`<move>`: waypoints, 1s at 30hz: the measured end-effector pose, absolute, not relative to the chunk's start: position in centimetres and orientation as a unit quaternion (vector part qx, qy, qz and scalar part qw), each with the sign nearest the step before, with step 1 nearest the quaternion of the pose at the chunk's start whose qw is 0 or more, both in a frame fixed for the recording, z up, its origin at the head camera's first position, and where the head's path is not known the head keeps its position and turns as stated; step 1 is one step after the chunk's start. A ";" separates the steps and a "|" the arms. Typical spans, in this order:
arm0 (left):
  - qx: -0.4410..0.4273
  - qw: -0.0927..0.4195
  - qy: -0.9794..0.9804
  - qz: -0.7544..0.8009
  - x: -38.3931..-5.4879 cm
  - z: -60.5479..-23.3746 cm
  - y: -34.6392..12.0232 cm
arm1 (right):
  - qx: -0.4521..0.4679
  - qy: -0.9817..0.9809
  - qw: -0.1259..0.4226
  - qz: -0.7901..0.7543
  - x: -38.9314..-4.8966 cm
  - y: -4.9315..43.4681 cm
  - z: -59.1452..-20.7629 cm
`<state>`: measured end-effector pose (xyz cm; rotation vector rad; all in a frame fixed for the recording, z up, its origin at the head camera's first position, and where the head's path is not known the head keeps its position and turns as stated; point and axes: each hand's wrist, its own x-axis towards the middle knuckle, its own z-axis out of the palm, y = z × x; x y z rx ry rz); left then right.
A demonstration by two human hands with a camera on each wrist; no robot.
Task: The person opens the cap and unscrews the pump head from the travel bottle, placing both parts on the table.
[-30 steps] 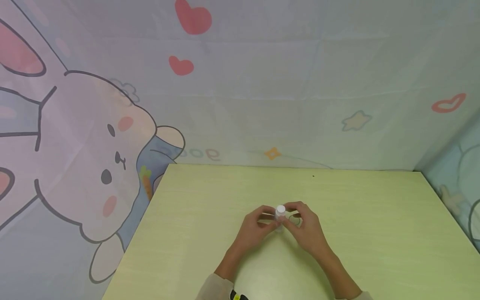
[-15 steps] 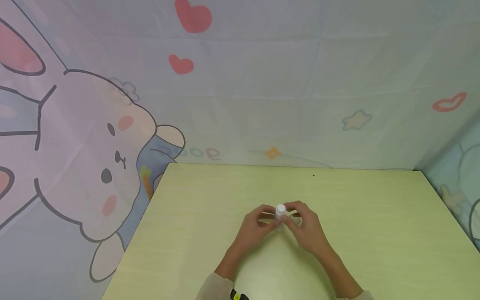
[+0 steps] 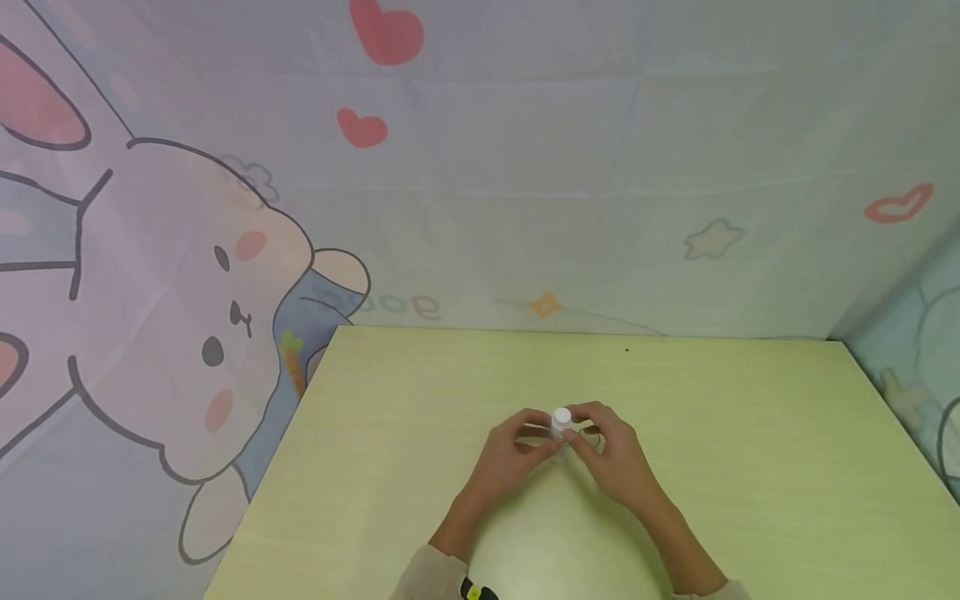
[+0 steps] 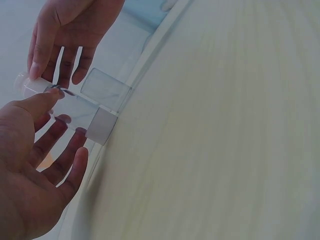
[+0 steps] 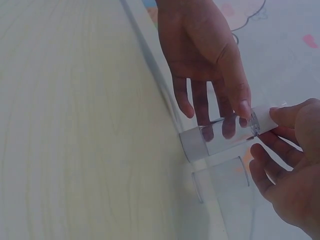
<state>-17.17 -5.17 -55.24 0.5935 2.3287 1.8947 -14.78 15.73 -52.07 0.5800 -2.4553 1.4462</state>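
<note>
A clear bottle (image 4: pixel 76 111) with a white base and a white top (image 3: pixel 562 417) stands upright on the table. It is probably a small pump or spray bottle, though the nozzle is hard to make out. My left hand (image 3: pixel 507 455) grips its clear body, thumb on the near side and fingers on the far side. My right hand (image 3: pixel 617 457) pinches the white collar (image 5: pixel 265 120) just above, between thumb and fingers. Beside the bottle, under my right hand, a clear cylindrical cap (image 5: pixel 222 177) stands on the table, apart from the fingers.
The pale yellow-green table (image 3: pixel 405 392) stretches out around both hands. A printed cloth (image 3: pixel 510 167) hangs along its back and sides. A tiny dark speck (image 3: pixel 627 350) lies near the back edge. At far right a dark cable (image 3: pixel 945 442) curves beside the table.
</note>
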 end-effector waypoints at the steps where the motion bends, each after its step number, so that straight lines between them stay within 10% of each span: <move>1: 0.194 0.040 0.760 0.619 -17.2 -55.2 -5.2 | 0.198 -0.839 0.117 0.493 -14.8 15.7 -52.1; 30: 0.191 0.035 0.768 0.611 -17.2 -55.2 -5.1 | 0.162 -0.824 0.157 0.519 -14.7 14.9 -52.3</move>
